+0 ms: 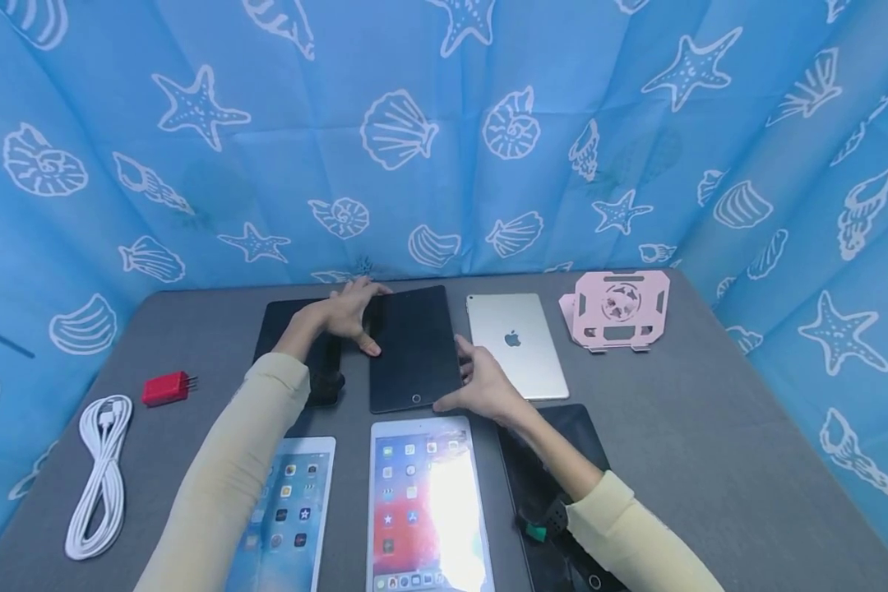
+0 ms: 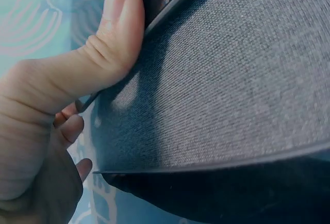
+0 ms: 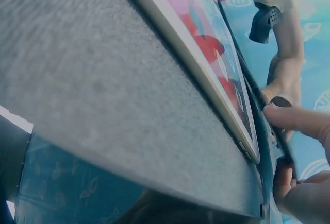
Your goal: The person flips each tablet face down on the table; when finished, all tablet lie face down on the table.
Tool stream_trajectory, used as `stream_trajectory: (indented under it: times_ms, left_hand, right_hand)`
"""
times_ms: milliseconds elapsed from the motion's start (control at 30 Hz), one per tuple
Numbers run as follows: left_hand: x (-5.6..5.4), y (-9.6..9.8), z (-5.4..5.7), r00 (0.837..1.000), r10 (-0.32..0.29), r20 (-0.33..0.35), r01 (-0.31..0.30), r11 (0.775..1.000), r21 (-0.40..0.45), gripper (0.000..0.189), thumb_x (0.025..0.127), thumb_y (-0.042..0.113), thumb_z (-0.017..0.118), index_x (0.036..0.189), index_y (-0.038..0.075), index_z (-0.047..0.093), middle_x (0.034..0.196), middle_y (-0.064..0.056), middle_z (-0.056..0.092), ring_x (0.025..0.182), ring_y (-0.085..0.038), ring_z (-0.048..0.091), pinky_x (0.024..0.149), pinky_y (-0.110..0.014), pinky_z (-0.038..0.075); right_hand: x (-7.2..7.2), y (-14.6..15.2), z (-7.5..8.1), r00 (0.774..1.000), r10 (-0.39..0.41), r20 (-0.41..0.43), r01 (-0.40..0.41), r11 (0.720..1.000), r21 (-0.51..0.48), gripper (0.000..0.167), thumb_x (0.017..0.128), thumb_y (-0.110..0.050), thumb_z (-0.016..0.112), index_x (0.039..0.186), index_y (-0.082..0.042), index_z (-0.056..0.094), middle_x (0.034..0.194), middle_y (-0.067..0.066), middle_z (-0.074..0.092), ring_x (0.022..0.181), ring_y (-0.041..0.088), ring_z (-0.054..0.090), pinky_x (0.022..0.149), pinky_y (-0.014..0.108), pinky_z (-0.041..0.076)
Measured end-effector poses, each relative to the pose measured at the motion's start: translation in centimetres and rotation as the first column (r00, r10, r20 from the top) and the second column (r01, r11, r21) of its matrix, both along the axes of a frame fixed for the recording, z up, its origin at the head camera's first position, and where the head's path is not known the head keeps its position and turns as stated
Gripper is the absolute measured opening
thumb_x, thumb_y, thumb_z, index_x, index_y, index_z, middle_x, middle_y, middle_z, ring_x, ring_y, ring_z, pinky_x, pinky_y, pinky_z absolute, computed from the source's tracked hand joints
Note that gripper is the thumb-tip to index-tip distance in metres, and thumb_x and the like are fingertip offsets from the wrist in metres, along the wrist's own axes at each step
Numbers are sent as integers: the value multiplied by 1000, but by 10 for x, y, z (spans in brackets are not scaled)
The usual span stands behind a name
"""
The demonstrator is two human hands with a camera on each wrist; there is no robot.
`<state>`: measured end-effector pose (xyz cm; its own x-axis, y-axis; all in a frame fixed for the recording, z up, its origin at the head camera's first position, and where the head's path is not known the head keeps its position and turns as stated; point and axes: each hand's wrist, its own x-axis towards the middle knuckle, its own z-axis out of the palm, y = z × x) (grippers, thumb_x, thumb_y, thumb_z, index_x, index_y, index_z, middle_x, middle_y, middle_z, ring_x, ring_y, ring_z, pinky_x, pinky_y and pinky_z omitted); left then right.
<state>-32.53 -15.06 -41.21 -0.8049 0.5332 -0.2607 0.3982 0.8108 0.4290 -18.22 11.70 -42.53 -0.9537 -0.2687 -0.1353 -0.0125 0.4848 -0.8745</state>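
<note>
Between both hands, in the head view, is a black tablet (image 1: pixel 413 349) with a dark screen and a round home button at its near edge. My left hand (image 1: pixel 349 315) grips its far left side, the thumb lying over the front. At the near right corner my right hand (image 1: pixel 484 385) pinches the edge. The right wrist view shows the right thumb (image 3: pixel 296 118) on one face of the thin tablet and fingers on the other. Up close in the left wrist view, the left thumb (image 2: pixel 124 23) presses the tablet's edge above the grey cloth.
Two lit tablets with white borders, one in the middle (image 1: pixel 425 501) and one at left (image 1: pixel 284 514), lie nearest me. Dark tablets (image 1: pixel 277 325) lie under both arms. Around them are a silver tablet (image 1: pixel 516 345), pink stand (image 1: pixel 622 308), red charger plug (image 1: pixel 166 388) and white cable (image 1: pixel 99 481).
</note>
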Motion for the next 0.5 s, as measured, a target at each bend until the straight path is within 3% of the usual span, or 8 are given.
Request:
stream_trajectory:
  times_ms: [100,167,300,367,433,500]
  left_hand:
    - [0,2,-3,1000,3,8,-3,999,32,113,72,41,94,159,14,28,160,-22,24,152,-45,18,117,-75,16]
    - [1,3,-5,1000,11,18,-12,999,51,113,72,41,93,160,15,27,161,-22,23,154,-45,16,118,-76,15]
    - [3,8,-9,999,19,30,-22,995,98,114,73,38,93,161,14,25,160,-22,25,153,-44,21,118,-75,15]
    - [4,11,-10,1000,16,11,-17,993,116,115,73,38,93,162,13,24,157,-21,30,148,-42,29,118,-73,20]
    - [4,16,-11,1000,7,-13,-6,991,136,118,72,38,94,162,12,22,156,-20,32,144,-40,35,118,-70,25]
    - [4,21,-11,999,2,-36,4,986,167,121,71,37,95,163,11,19,157,-19,33,140,-39,41,118,-64,31]
  right_hand:
    - [-2,4,2,999,19,47,-12,991,-134,121,67,7,87,164,-4,16,129,19,53,67,12,47,61,20,46]
    - [-3,7,5,998,29,64,-17,983,-180,120,68,10,85,164,-6,14,128,19,51,61,10,38,55,19,39]
    - [-3,10,13,997,13,73,4,975,-224,119,68,13,81,165,-11,16,139,20,47,70,11,43,57,19,41]
    - [-2,10,19,998,29,52,-14,966,-260,117,70,14,78,165,-12,15,143,22,48,80,12,53,64,19,48]
    - [-1,8,25,997,74,-1,-71,949,-307,113,74,16,73,165,-10,11,147,25,47,92,21,64,74,23,55]
    - [1,4,32,991,112,-71,-129,940,-316,109,77,16,68,165,-8,9,148,27,43,110,32,64,87,33,59]
